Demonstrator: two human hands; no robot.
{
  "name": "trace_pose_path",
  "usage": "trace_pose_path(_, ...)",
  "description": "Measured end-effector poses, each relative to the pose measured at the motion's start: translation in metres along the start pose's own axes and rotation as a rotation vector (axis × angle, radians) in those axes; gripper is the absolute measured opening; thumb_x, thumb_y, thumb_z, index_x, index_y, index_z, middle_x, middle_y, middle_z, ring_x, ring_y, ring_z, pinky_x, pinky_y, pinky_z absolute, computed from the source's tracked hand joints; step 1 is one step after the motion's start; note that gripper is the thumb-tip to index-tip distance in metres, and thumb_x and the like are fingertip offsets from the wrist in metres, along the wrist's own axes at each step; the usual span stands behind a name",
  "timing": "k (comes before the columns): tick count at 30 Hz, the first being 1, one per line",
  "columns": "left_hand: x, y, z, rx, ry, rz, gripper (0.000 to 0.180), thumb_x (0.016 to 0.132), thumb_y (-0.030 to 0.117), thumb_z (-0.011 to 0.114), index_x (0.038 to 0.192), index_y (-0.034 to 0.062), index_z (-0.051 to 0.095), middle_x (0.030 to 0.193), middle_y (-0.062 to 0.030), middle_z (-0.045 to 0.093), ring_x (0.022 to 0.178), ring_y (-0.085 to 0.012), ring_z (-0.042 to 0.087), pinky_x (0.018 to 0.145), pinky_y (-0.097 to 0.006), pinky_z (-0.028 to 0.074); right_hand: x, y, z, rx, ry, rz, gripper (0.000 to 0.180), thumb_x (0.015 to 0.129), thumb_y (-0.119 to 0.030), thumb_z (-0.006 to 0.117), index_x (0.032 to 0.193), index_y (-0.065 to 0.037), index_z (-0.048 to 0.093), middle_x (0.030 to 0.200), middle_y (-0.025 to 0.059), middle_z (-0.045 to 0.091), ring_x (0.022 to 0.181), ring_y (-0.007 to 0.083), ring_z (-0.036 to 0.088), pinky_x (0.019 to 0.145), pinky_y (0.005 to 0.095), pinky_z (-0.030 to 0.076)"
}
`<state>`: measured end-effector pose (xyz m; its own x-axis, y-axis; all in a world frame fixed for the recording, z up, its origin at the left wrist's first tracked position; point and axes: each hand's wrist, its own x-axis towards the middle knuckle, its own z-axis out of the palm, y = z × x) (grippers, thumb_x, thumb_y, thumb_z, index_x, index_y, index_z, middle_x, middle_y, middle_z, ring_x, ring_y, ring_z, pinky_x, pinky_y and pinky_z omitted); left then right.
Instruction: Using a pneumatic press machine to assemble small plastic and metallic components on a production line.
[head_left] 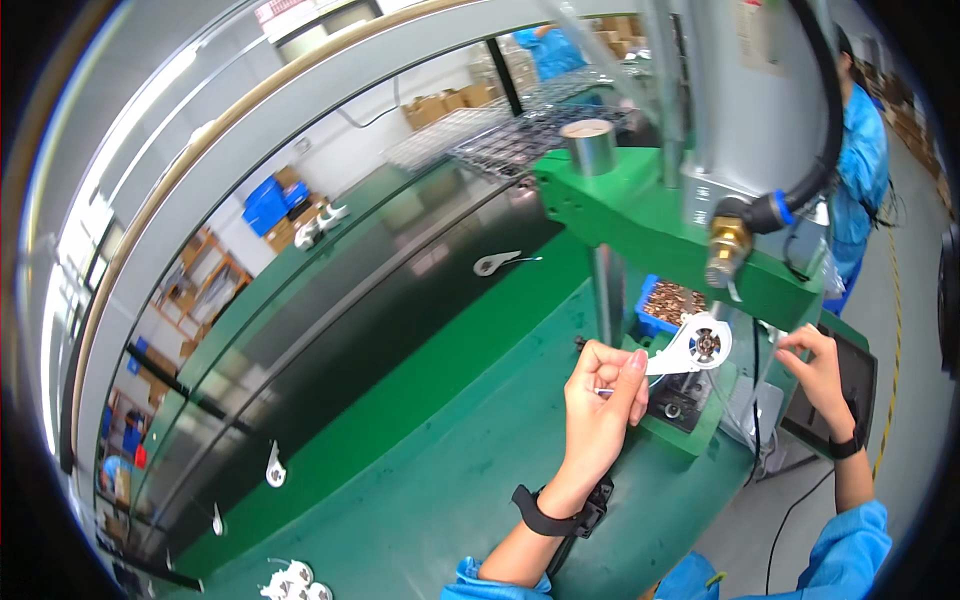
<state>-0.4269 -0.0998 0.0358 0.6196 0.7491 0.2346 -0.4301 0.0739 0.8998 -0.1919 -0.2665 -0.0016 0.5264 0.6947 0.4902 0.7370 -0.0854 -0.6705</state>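
My left hand (605,395) is closed on the narrow end of a white teardrop-shaped plastic part (682,350). Its wide round end carries a small motor-like coil (706,344) and points right, with a thin wire trailing by my fingers. The part is held above the black fixture (672,408) on the base of a green press (640,205). Right of the press, my right hand (818,372) is raised with its fingertips drawn together; anything between them is too small to make out. A brass fitting (728,245) hangs above the part.
Behind the fixture stands a blue bin (650,322) of small copper-coloured pieces. Similar white parts (275,467) lie along the green conveyor (400,400), with a cluster (292,580) at the lower left. A black tray (852,385) sits at the right, near a person in blue (860,170).
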Motion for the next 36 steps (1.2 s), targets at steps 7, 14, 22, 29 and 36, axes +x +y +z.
trace_pose_path(7, -0.01, 0.056, -0.09, 0.503, -0.48, -0.444, 0.017, 0.083, 0.016, 0.058, 0.075, 0.0032, 0.05, 0.056, -0.0013, 0.052, 0.048, -0.0051, 0.045, 0.044, -0.02, 0.035, -0.009, 0.021, 0.003, 0.009, -0.024, 0.012, 0.011, 0.064, -0.001, 0.059, 0.073, 0.003, 0.054, 0.067, 0.0061, 0.049, 0.066, 0.0151, 0.045, 0.061, 0.0248, 0.033)
trace_pose_path(14, -0.018, 0.058, -0.246, 0.854, 0.561, -0.24, 0.013, 0.081, 0.014, 0.055, 0.08, 0.0015, 0.052, 0.065, -0.009, 0.059, 0.052, -0.0136, 0.055, 0.046, -0.026, 0.043, -0.008, 0.061, 0.005, 0.06, -0.088, 0.115, 0.01, 0.067, 0.0, 0.054, 0.076, 0.002, 0.053, 0.069, 0.0022, 0.046, 0.064, 0.0102, 0.041, 0.06, 0.0223, 0.032)
trace_pose_path(22, -0.063, 0.084, -0.359, 2.063, 0.895, -0.531, 0.027, 0.076, 0.012, 0.049, 0.101, 0.0008, 0.046, 0.081, -0.0182, 0.062, 0.077, -0.0332, 0.062, 0.067, -0.041, 0.05, -0.006, 0.044, 0.013, -0.055, -0.048, 0.087, 0.011, 0.066, 0.0, 0.053, 0.076, 0.002, 0.053, 0.069, 0.0026, 0.045, 0.064, 0.0115, 0.041, 0.06, 0.0231, 0.032)
trace_pose_path(29, -0.093, 0.128, -0.406, 2.234, 0.915, -0.754, 0.03, 0.077, 0.016, 0.051, 0.105, 0.0037, 0.049, 0.088, -0.0143, 0.063, 0.078, -0.0273, 0.064, 0.067, -0.04, 0.049, -0.01, 0.04, 0.02, 0.023, -0.026, 0.089, 0.012, 0.065, 0.002, 0.053, 0.077, 0.004, 0.052, 0.071, 0.0043, 0.048, 0.068, 0.0136, 0.047, 0.062, 0.024, 0.036)
trace_pose_path(36, -0.1, 0.154, -0.405, 2.332, 0.803, -0.719, 0.041, 0.073, 0.008, 0.055, 0.112, 0.0104, 0.045, 0.111, -0.0096, 0.054, 0.102, -0.0293, 0.054, 0.082, -0.04, 0.045, -0.01, 0.036, 0.014, -0.05, -0.068, 0.097, 0.011, 0.065, 0.001, 0.053, 0.076, 0.004, 0.052, 0.07, 0.0045, 0.048, 0.069, 0.0133, 0.048, 0.062, 0.0237, 0.037)
